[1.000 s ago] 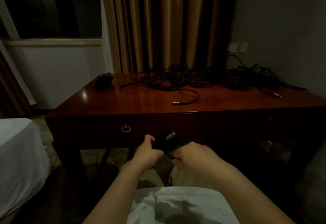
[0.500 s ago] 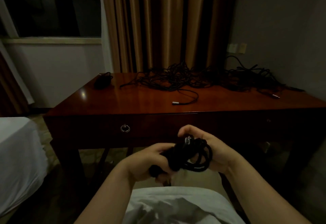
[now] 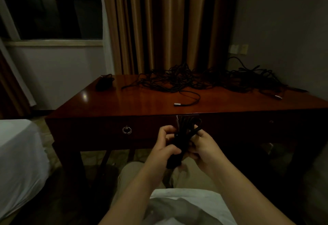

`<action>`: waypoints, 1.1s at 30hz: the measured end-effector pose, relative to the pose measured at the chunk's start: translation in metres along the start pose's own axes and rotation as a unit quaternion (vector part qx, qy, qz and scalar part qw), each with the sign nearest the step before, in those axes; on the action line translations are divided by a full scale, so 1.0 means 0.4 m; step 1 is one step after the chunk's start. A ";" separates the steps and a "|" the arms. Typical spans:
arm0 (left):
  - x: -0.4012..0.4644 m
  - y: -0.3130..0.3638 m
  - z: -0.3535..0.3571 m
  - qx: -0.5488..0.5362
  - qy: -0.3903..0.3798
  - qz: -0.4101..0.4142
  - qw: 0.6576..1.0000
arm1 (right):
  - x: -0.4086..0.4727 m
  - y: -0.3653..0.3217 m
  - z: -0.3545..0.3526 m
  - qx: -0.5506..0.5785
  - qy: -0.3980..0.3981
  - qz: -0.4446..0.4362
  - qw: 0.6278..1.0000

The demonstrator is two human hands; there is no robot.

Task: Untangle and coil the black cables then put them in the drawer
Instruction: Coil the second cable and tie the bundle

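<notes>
Holding a coiled black cable upright between them, both hands sit low in front of the closed drawer of a dark red wooden desk. The left hand has its fingers curled shut around the lower part of the bundle, thumb across the front, while the right hand grips the same bundle from the other side, fingertips pinching the loops near the top. A small silver plug tip pokes out above the coil, just under the desk's front edge. The drawer front carries a round metal ring pull, left of the hands and clear of them. On the desk top, a big tangle of black cables spreads along the back edge by the curtain and runs over to the right side near the wall. One loose cable curls forward out of that pile and ends in a silver connector lying on the wood; another silver connector lies at the far right. At the back left corner sits a small dark bundle, apart from the tangle, though it is too dim to tell what it is. A white-covered bed edge shows at the left, and a dark window above it
</notes>
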State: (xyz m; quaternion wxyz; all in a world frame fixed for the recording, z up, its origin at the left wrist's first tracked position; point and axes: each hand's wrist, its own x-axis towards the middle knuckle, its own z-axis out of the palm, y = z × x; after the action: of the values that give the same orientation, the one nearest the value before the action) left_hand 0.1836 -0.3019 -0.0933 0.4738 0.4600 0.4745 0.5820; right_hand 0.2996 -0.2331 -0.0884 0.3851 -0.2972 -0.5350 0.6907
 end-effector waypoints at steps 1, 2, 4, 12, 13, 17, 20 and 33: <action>-0.002 0.003 0.002 0.036 -0.008 0.010 0.999 | -0.002 -0.002 -0.001 -0.006 -0.003 0.000 1.000; -0.002 0.006 0.005 0.083 -0.009 0.020 0.996 | -0.004 -0.005 0.000 -0.027 -0.007 -0.004 1.000; 0.003 0.010 0.011 0.160 0.005 0.044 0.986 | -0.004 -0.008 0.003 -0.087 -0.007 -0.014 0.996; 0.000 0.043 0.010 -0.012 0.102 0.085 0.991 | 0.009 -0.025 -0.022 0.051 -0.082 0.018 0.995; 0.002 0.044 0.011 -0.033 0.113 0.090 0.989 | 0.015 -0.019 -0.020 0.069 -0.066 0.036 0.995; 0.001 0.046 0.027 -0.067 0.136 0.106 0.983 | 0.030 -0.013 -0.018 0.168 -0.033 0.118 0.978; -0.003 0.046 0.037 -0.073 0.146 0.108 0.981 | 0.026 -0.010 -0.028 0.188 -0.032 0.134 0.972; -0.003 0.039 0.016 -0.089 0.186 0.077 0.975 | -0.099 -0.077 0.014 -0.081 -0.103 -0.096 0.987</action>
State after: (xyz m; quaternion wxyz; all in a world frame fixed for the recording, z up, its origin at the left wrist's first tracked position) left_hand 0.1884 -0.3040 -0.0772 0.3702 0.3343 0.4640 0.7321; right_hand 0.3225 -0.2657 -0.0572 0.3672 -0.2019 -0.6520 0.6319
